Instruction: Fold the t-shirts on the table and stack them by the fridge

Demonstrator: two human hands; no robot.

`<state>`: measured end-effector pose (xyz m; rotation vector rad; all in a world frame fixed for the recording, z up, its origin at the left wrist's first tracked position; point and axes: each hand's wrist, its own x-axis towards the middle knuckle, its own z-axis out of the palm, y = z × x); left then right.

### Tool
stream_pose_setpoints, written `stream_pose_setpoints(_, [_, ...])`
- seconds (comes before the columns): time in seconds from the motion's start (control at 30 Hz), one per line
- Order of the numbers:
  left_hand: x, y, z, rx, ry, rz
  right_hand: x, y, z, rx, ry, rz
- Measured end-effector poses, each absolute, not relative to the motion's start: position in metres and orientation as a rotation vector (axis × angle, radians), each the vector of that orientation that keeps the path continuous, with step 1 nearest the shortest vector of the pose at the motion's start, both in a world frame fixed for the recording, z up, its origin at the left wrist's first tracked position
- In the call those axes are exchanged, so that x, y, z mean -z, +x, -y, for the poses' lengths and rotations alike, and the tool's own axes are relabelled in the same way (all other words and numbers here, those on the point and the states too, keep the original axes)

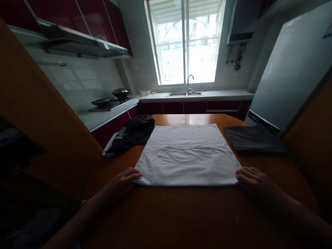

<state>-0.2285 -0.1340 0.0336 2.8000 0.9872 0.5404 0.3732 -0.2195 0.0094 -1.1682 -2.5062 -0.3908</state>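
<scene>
Head view: arms (89,211) spread, fingers (134,172) hold white cloth (186,164) at near corners.

blue label (328,31) on fridge (287,65), illegible, no readable text

"What was being held?"

"The left hand (131,175) and right hand (250,175) held the 2 near corners of a folded white cloth (186,162) on the wooden table (181,214)."

"And around it?"

"A bunched black garment (137,129) lay left, a folded dark gray cloth (254,140) right."
</scene>
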Motion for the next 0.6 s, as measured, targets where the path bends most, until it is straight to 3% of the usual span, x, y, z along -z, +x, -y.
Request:
stream_pose_setpoints(0.3, [-0.052, -0.234, 0.149, -0.598, 2.718, -1.009, -0.017, 0.388, 0.231, 0.262, -1.013, 2.481])
stream_pose_setpoints(0.6, [-0.086, -0.253, 0.181, -0.182, 2.371, -1.118, -0.056, 0.388, 0.272, -0.636, -1.200, 2.294])
